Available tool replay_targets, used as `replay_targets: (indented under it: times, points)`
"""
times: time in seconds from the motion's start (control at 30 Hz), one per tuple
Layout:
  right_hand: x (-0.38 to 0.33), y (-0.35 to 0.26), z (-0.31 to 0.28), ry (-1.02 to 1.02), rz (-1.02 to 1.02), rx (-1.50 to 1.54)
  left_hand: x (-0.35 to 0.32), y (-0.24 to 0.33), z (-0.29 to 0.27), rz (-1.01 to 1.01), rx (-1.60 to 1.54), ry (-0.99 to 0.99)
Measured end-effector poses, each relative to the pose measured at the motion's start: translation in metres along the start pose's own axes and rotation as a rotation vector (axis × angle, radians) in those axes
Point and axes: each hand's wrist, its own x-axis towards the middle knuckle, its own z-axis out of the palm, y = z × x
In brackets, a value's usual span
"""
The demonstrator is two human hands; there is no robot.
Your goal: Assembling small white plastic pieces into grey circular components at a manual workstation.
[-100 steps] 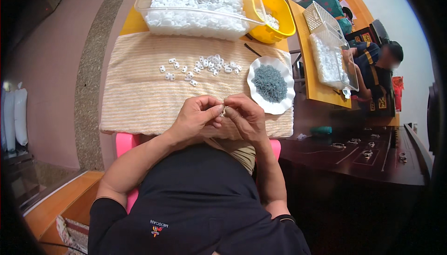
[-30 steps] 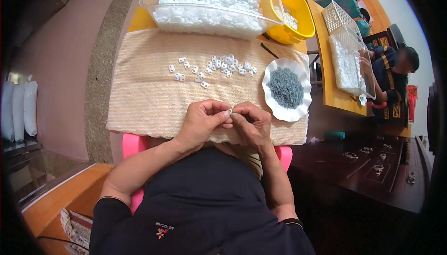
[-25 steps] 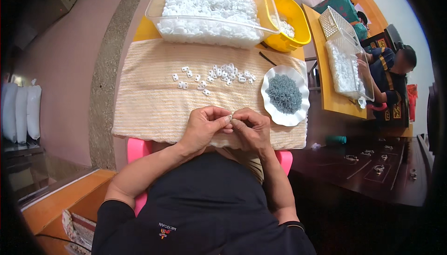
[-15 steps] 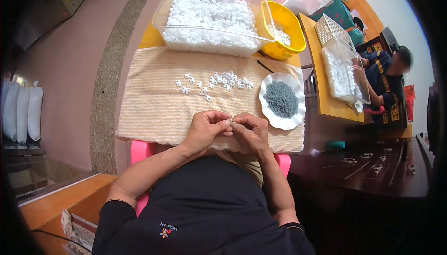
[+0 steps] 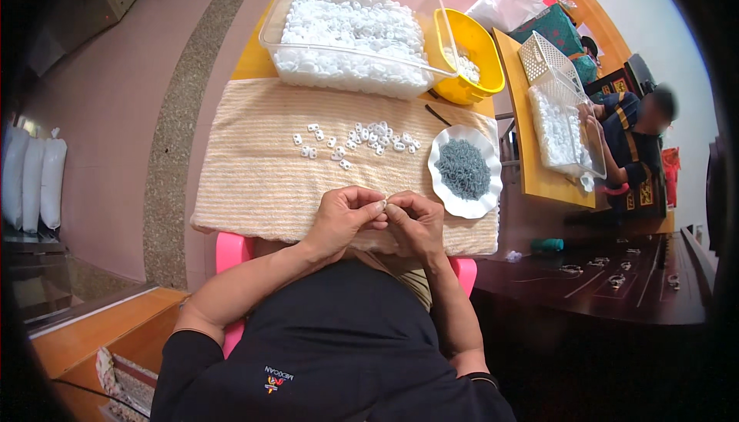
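More of the clear tub (image 5: 419, 6) shows than 3.3 seconds ago; it stands beyond the plate and to its left, holding a white heap (image 5: 346, 25). Left of the plate, two-holed pieces (image 5: 374, 142) lie on the striped towel (image 5: 254, 183), their spread much as before.

The left hand (image 5: 339, 222) – left of the plate and nearer the body – pinches with thumb and forefinger. A small pale piece (image 5: 385, 202) sits at its tips, on its right side, mostly hidden, so its shape is hard to tell. The right hand (image 5: 418, 222), between that piece and the plate, grips it too.

The plate (image 5: 468, 208) holds blue-grey bits (image 5: 463, 169); a yellow bowl (image 5: 491, 56) stands beyond it.
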Motion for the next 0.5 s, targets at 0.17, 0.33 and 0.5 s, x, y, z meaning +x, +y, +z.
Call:
replay_targets:
  times: [0.17,0.33,0.5]
  points:
    - [0.0008,-0.0061,0.0065,0.026,-0.105,-0.059,-0.0011,0.0015,0.0018,0.015,-0.025,0.019]
    - [0.0026,-0.0031,0.0074,0.035,-0.143,-0.051,-0.0019,0.0039,0.0034,0.039,-0.048,0.023]
    - [0.0054,-0.0062,0.0069,0.011,-0.149,-0.006,-0.0021,0.0047,0.0026,0.048,-0.074,0.011]
